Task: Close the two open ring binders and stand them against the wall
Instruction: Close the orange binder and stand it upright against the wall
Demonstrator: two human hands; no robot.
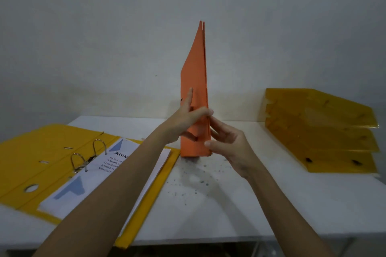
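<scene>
While one orange binder (195, 89) stood closed and upright on the white table (229, 204), well in front of the wall (125, 27), two hands pinched it between them. The left hand (186, 121) lay against its left cover, index finger extended upward; the right hand (227, 144) gripped its near edge with thumb and curled fingers. One yellow binder (37, 162) lay open at left, two rings (87, 156) raised beside its papers (104, 183). One stack of three yellow trays (321, 131) sat at right.
</scene>
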